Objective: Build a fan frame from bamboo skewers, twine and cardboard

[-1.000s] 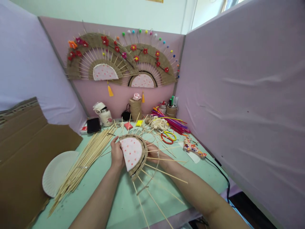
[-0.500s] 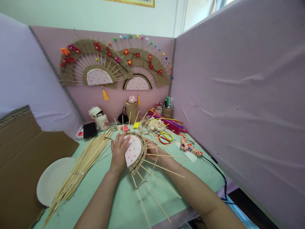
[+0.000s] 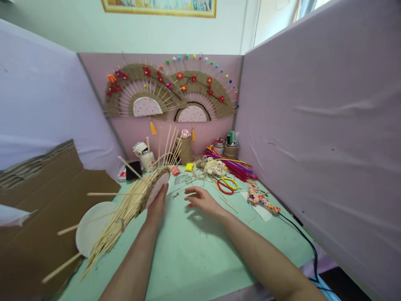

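In the head view, the left hand (image 3: 157,205) grips a half-round stick fan (image 3: 148,190), raised and tilted above the left side of a green worktop (image 3: 184,255), beside a bundle of pale sticks (image 3: 108,234). Its fingers close at the spotted panel's (image 3: 159,186) lower edge, mostly hidden behind. The right hand (image 3: 203,202), empty, fingers loosely parted, hangs mid-worktop, apart from the fan. The step appears to be positioning the piece; the next move seemingly calls for a steady hold sparing the spokes.
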The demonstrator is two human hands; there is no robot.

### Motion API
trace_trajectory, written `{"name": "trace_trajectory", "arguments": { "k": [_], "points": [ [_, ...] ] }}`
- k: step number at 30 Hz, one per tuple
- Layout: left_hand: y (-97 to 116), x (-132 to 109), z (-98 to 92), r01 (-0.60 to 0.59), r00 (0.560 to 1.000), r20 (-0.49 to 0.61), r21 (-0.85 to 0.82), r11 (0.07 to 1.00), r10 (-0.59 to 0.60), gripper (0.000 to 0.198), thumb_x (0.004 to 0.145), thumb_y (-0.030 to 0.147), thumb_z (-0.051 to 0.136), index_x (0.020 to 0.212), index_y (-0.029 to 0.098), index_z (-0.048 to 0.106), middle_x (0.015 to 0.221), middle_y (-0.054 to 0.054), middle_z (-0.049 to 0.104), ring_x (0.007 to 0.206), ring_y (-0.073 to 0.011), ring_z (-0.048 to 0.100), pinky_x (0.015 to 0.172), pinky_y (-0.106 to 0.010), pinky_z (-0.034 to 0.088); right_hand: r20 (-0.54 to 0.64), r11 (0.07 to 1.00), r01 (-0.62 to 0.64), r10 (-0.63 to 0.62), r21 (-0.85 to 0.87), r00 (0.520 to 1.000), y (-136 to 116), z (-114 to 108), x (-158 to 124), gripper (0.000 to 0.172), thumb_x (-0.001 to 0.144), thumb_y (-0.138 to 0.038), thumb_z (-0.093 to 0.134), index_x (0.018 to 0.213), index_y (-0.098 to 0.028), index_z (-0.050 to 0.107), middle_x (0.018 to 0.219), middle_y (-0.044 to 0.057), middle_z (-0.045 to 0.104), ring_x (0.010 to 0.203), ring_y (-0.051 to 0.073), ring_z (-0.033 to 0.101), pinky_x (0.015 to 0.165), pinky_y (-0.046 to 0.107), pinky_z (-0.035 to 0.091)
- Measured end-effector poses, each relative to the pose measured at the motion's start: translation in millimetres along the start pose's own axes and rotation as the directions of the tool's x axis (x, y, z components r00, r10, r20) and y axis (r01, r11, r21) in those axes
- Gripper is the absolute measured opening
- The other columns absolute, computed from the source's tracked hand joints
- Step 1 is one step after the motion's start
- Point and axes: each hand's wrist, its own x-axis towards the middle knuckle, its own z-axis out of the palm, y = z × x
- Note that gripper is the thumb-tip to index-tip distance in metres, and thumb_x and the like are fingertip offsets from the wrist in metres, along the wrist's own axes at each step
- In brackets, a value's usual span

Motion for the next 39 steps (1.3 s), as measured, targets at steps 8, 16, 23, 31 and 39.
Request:
{"name": "trace_trajectory", "arguments": {
  "k": [8, 16, 23, 31, 39],
  "points": [
    [2, 1, 0.6, -0.082, 0.993, 0.064, -0.18, 0.98, 0.094, 0.03, 0.074, 0.002, 0.07, 0.094, 0.024, 0.066, 0.106, 0.001, 0.072, 0.119, -0.0184, 0.059, 0.108, -0.048, 0.042, 0.124, 0.832, 0.174, -0.128, -0.526, 0.984, -63, -19, -41, 0.021, 0.084, -0.031, 0.057, 0.101, -0.024, 0.068, 0.092, 0.005, 0.069, 0.074, 0.017, 0.065, 0.064, 0.031, 0.052],
    [0, -1, 1.1, 0.061, 0.99, 0.134, -0.201, 0.978, -0.034, 0.011, 0.078, 0.005, 0.065, 0.072, 0.014, 0.064, 0.075, -0.002, 0.071, 0.087, -0.0156, 0.068, 0.106, -0.05, 0.045, -0.423, 0.525, -0.223, -0.299, -0.821, 0.855, -66, -140, -118, 0.031, 0.086, -0.034, 0.052, 0.11, -0.019, 0.066, 0.104, 0.012, 0.07, 0.093, 0.025, 0.065, 0.083, 0.038, 0.049],
    [-6, 5, 0.3, 0.082, 0.985, 0.162, -0.144, 0.986, -0.058, 0.006, 0.076, 0.008, 0.067, 0.079, 0.013, 0.066, 0.083, -0.006, 0.071, 0.1, -0.022, 0.065, 0.102, -0.053, 0.049, -0.567, 0.213, -0.526, -0.282, -0.823, 0.774, -46, -191, -129, 0.035, 0.084, -0.03, 0.056, 0.115, -0.016, 0.066, 0.111, 0.016, 0.067, 0.105, 0.028, 0.06, 0.091, 0.037, 0.041],
    [-6, 3, 1.5, 0.077, 0.985, 0.163, -0.119, 0.99, -0.057, 0.009, 0.077, 0.006, 0.064, 0.082, 0.013, 0.067, 0.086, -0.006, 0.071, 0.1, -0.0231, 0.066, 0.098, -0.054, 0.052, -0.657, 0.193, -0.633, -0.102, -0.75, 0.747, -28, -189, -107, 0.05, 0.081, -0.032, 0.06, 0.128, -0.016, 0.06, 0.119, 0.02, 0.06, 0.11, 0.034, 0.055, 0.088, 0.039, 0.041],
    [-3, -3, 8.5, 0.118, 0.986, 0.134, -0.153, 0.981, -0.098, 0.01, 0.078, 0.004, 0.063, 0.078, 0.014, 0.065, 0.08, -0.003, 0.07, 0.091, -0.0184, 0.067, 0.1, -0.053, 0.05, -0.537, 0.653, -0.235, -0.31, -0.72, 0.785, -40, -188, -119, 0.047, 0.081, -0.038, 0.053, 0.125, -0.021, 0.057, 0.12, 0.011, 0.061, 0.111, 0.026, 0.054, 0.095, 0.039, 0.04]
  ]
}}
